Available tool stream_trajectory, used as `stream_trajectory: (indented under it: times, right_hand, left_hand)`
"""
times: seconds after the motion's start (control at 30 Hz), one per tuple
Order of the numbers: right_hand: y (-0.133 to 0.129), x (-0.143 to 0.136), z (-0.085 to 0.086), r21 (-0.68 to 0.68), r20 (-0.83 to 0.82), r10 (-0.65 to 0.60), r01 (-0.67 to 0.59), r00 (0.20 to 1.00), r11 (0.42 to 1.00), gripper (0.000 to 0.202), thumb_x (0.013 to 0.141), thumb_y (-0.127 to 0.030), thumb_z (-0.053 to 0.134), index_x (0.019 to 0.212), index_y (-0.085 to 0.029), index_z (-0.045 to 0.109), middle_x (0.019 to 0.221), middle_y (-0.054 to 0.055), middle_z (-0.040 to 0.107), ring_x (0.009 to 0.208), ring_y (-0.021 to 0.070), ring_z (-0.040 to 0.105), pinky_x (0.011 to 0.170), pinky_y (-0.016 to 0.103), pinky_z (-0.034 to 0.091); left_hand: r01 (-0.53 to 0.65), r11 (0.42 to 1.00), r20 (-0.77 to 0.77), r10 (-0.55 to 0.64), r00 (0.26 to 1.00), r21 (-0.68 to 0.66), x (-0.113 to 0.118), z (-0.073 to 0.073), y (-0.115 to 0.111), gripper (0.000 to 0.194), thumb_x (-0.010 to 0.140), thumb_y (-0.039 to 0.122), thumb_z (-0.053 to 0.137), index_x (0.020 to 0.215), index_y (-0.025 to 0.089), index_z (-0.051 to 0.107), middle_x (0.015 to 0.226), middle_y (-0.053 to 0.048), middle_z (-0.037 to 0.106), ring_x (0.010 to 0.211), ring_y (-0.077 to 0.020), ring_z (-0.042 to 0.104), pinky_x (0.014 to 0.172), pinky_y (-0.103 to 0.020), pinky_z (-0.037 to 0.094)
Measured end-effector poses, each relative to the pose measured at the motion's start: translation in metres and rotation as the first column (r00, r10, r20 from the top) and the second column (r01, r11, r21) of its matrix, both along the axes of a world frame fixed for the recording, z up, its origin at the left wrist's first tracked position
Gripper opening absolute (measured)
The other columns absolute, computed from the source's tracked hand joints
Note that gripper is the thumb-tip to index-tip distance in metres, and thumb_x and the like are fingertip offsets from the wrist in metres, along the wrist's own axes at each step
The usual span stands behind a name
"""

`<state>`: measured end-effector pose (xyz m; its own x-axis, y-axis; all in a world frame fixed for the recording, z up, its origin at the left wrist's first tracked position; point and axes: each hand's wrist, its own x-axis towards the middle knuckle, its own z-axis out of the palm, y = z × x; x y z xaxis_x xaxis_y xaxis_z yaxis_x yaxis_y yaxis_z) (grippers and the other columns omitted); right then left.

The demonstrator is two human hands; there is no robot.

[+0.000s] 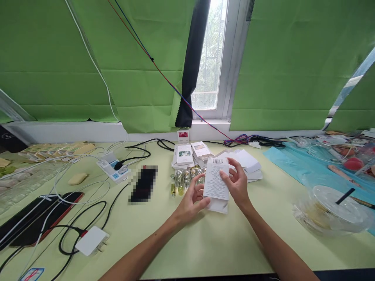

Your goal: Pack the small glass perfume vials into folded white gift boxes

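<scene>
Your right hand is pinching the upper right edge of a white box, thumb on its printed face, while your left hand is holding its lower left edge between thumb and curled fingers. The box is sitting between both hands, with its barcode end pointing away from you. Small bottles are lying just beyond your left hand; white cartons are lying beyond your right.

The one view is head-worn, looking forward and down over the table towards the window. It is wide, taking in the left hand and right hand near by, below centre.
</scene>
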<state>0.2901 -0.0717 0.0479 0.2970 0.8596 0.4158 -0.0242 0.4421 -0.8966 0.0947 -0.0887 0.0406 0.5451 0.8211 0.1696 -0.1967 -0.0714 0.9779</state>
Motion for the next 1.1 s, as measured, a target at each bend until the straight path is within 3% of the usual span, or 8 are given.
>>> stream_trajectory:
  times: [0.23, 0.47, 0.73, 0.93, 1.1]
  right_hand:
    - [-0.011, -0.007, 0.002, 0.049, 0.252, -0.043, 0.032, 0.967, 0.998, 0.049, 0.086, -0.034, 0.07, 0.132, -0.027, 0.052, 0.127, 0.01, 0.061, 0.089, 0.0196, 0.067, 0.069, 0.034, 0.061]
    - [-0.026, -0.021, 0.003, 0.226, 0.485, -0.062, -0.057, 0.872, 0.972, 0.06, 0.084, -0.023, 0.069, 0.139, -0.03, 0.046, 0.129, 0.011, 0.054, 0.084, 0.0192, 0.061, 0.068, 0.035, 0.059]
    - [-0.035, -0.027, 0.003, 0.409, 0.505, -0.119, -0.116, 0.855, 0.905, 0.074, 0.078, -0.025, 0.072, 0.145, -0.03, 0.04, 0.126, 0.014, 0.055, 0.108, 0.0304, 0.059, 0.072, 0.04, 0.06]
    - [-0.041, -0.035, 0.001, 0.466, 0.491, -0.098, -0.167, 0.865, 0.869, 0.071, 0.082, -0.023, 0.065, 0.147, -0.03, 0.038, 0.121, 0.013, 0.06, 0.099, 0.0277, 0.063, 0.066, 0.04, 0.061]
    - [-0.043, -0.04, 0.002, 0.499, 0.521, -0.109, -0.198, 0.847, 0.844, 0.066, 0.084, -0.023, 0.064, 0.145, -0.03, 0.039, 0.113, 0.012, 0.066, 0.091, 0.0268, 0.068, 0.063, 0.04, 0.063]
  left_hand:
    - [-0.279, 0.95, -0.1, 0.294, 0.951, 0.14, -0.002, 0.003, 0.004, 0.053, 0.094, 0.05, 0.061, 0.138, 0.027, 0.044, 0.127, -0.011, 0.059, 0.106, -0.0228, 0.065, 0.093, -0.038, 0.053]
    - [-0.342, 0.925, -0.032, 0.352, 0.936, 0.167, -0.005, 0.007, 0.007, 0.055, 0.094, 0.047, 0.062, 0.142, 0.031, 0.041, 0.135, -0.01, 0.058, 0.116, -0.0248, 0.065, 0.095, -0.036, 0.052]
    - [-0.309, 0.93, 0.026, 0.311, 0.95, 0.2, -0.008, 0.009, 0.007, 0.06, 0.089, 0.048, 0.068, 0.141, 0.027, 0.045, 0.132, -0.011, 0.062, 0.119, -0.0271, 0.063, 0.098, -0.037, 0.051]
    - [-0.163, 0.982, 0.056, 0.158, 0.986, 0.093, -0.008, 0.017, 0.003, 0.082, 0.079, 0.068, 0.069, 0.142, 0.024, 0.043, 0.128, -0.013, 0.062, 0.111, -0.0301, 0.064, 0.088, -0.036, 0.054]
    - [-0.063, 0.998, 0.031, 0.063, 0.998, 0.005, -0.01, 0.019, 0.002, 0.094, 0.069, 0.071, 0.076, 0.144, 0.022, 0.046, 0.117, -0.011, 0.064, 0.105, -0.0303, 0.063, 0.083, -0.035, 0.052]
